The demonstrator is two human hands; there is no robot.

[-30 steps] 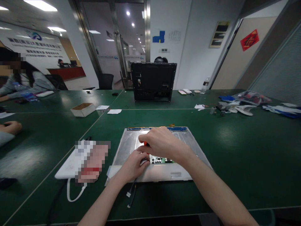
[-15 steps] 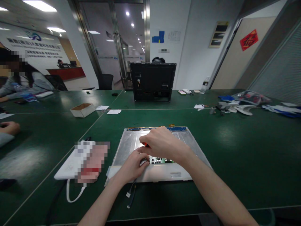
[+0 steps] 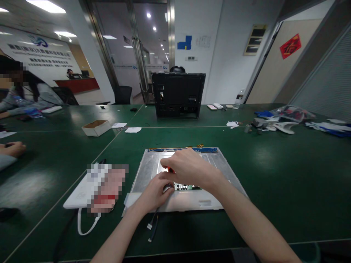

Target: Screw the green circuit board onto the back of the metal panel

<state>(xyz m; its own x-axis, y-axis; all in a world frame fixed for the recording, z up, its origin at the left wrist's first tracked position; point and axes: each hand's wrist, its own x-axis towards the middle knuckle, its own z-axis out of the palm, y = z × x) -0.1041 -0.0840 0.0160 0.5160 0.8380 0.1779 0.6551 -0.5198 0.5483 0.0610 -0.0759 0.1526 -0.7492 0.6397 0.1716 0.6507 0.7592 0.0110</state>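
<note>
Right hand (image 3: 187, 165), closed around a red tool (image 3: 170, 170), covers part of the board (image 3: 186, 187).
Left hand (image 3: 158, 189), its hold unclear, is just left of the board, whose visible strip runs crosswise on the panel (image 3: 192, 202).

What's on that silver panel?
A partly visible green circuit board and a blue strip. The right hand mostly covers an orange object. Anything under that hand and the left hand is hidden.

Pale wall (image 3: 227, 65); glass doors (image 3: 153, 47); green table (image 3: 274, 179); right, possibly blinds (image 3: 326, 80)
</note>
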